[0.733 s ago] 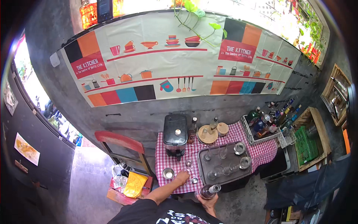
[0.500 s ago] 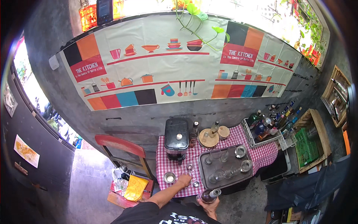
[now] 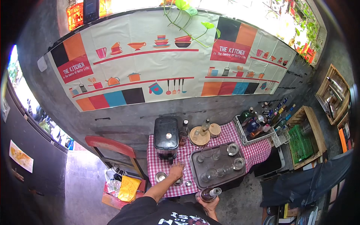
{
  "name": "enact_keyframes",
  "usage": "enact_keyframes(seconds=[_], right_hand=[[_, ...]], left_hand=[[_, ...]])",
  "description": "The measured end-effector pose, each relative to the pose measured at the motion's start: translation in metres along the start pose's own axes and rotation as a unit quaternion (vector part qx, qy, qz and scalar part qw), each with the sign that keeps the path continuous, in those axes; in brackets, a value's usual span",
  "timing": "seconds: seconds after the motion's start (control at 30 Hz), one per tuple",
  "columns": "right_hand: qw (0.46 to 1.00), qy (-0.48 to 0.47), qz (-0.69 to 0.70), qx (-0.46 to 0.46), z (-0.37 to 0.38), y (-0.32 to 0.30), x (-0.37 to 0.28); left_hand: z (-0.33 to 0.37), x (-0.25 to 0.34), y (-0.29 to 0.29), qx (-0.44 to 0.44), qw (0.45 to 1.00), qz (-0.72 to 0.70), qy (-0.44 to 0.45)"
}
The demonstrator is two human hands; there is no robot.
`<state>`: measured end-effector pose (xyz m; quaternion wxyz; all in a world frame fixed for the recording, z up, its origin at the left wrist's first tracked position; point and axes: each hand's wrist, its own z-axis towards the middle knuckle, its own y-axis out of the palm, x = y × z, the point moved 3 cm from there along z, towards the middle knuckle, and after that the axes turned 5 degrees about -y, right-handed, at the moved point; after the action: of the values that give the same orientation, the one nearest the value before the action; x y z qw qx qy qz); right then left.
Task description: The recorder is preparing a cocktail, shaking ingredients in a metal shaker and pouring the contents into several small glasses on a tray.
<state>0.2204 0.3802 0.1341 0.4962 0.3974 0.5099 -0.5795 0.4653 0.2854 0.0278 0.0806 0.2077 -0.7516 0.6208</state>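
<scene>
My left hand (image 3: 176,171) reaches over the checked cloth, its fingers stretched out to a small shiny metal cup, partly hidden by them. Whether the fingertips touch the cup is too small to tell. Beside that wrist stands a small glass (image 3: 178,182), with a little round metal cup (image 3: 188,183) to its right. Left of the hand is a metal bowl (image 3: 161,176) with something pale inside. At the table's near edge my right hand (image 3: 209,205) is wrapped round a dark glass bottle (image 3: 207,194), which tilts to the right.
A grey tray (image 3: 195,165) carries several clear glasses. Behind my left hand stands a black appliance (image 3: 166,137), with a dark bottle (image 3: 183,133) and a round wooden board (image 3: 198,140) nearby. A crate of bottles (image 3: 245,138) is at the right. A red chair (image 3: 112,144) holds bags.
My left hand has moved farther over the table, away from the small glass, towards the metal cup. My right hand still holds the bottle. The whole view has shifted slightly.
</scene>
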Motion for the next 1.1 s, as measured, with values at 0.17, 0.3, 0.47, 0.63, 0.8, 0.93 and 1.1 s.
enact_keyframes(seconds=[0.17, 0.3, 0.47, 0.63, 0.8, 0.93, 1.1], right_hand=[[0.999, 0.000, -0.016, 0.051, -0.010, -0.009, 0.007], [0.998, 0.008, -0.015, 0.068, -0.025, -0.014, 0.002], [0.998, 0.031, -0.019, 0.048, -0.041, -0.017, 0.002], [0.990, 0.068, 0.112, 0.043, -0.043, -0.008, 0.006], [0.981, 0.091, 0.171, 0.019, -0.030, -0.004, -0.002], [0.999, 0.022, 0.020, 0.023, -0.025, -0.010, -0.016], [0.999, 0.030, 0.027, 0.026, -0.040, -0.017, -0.013]], left_hand=[[-0.001, 0.005, 0.000, -0.006, 1.000, 0.008, 0.001], [0.001, 0.005, 0.010, -0.041, 0.999, -0.008, -0.018], [-0.007, -0.003, 0.019, -0.015, 1.000, -0.021, -0.009], [-0.007, -0.009, 0.023, 0.011, 0.995, -0.098, 0.007], [-0.014, 0.000, -0.007, 0.126, 0.973, -0.192, 0.036], [-0.020, 0.001, -0.001, 0.126, 0.966, -0.227, 0.000], [-0.037, 0.009, -0.009, 0.167, 0.951, -0.261, -0.011]])
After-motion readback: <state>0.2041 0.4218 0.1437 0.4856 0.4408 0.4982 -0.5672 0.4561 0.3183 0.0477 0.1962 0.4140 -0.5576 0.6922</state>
